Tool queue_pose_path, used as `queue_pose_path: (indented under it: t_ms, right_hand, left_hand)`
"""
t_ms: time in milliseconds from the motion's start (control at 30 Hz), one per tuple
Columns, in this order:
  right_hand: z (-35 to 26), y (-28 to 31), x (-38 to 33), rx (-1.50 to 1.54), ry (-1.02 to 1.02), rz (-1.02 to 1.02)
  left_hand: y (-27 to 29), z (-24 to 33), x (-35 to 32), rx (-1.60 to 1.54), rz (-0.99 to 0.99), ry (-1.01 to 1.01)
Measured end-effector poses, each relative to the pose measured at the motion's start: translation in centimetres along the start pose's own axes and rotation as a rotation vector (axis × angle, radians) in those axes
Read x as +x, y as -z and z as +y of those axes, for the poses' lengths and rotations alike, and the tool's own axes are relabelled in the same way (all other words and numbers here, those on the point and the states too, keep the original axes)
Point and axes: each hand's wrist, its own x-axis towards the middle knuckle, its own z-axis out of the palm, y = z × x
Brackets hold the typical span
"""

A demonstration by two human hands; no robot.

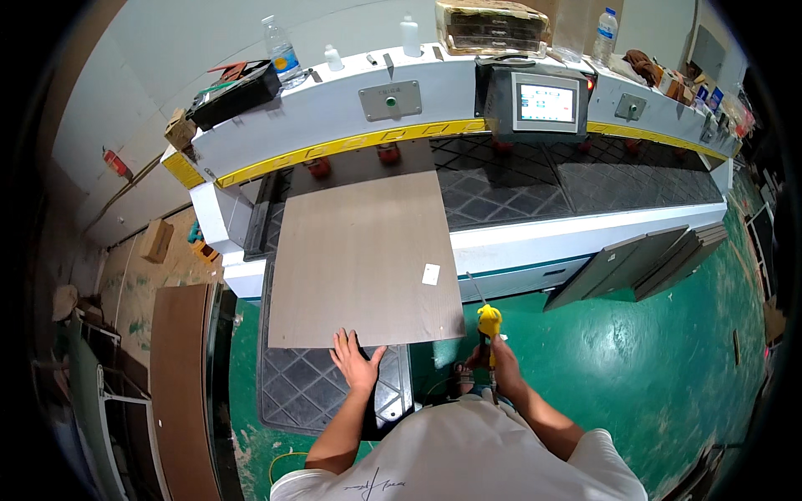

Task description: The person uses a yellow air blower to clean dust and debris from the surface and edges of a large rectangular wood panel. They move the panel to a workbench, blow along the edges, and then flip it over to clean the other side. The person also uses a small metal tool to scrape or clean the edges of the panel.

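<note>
Brown panel (359,259) lying flat
Left hand (358,368) is resting spread at its edge, right hand (503,361) gripping a yellow blow gun (489,320).

Bright light, seemingly from above, glares off the green floor (620,332); the brown panel (359,259) is evenly lit, its far end shadowed. The screen (546,104) glows. Fisheye distortion bends edges toward a black rim.

Pale wall (184,54), glossy green floor (568,376) — scuffed in patches, bright light reflection (616,332)
</note>
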Motion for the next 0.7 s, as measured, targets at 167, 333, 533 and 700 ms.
queue_pose_path:
  t_ms: [167, 333, 533, 700]
  right_hand:
    - [0.9, 0.2, -0.1, -0.149, -0.011, 0.002]
    - [0.9, 0.0, 0.2, -0.305, 0.088, -0.055]
    - [0.8, -0.8, -0.1, -0.386, 0.085, -0.091]
    - [0.6, -0.8, -0.1, -0.452, 0.007, -0.144]
  left_hand:
    - [-0.3, -0.2, 0.0, 0.005, 0.005, -0.010]
    - [-0.3, -0.3, 0.1, 0.007, 0.007, -0.014]
    - [-0.4, -0.3, 0.0, -0.005, 0.014, -0.009]
    - [-0.5, -0.4, 0.0, -0.009, 0.028, -0.012]
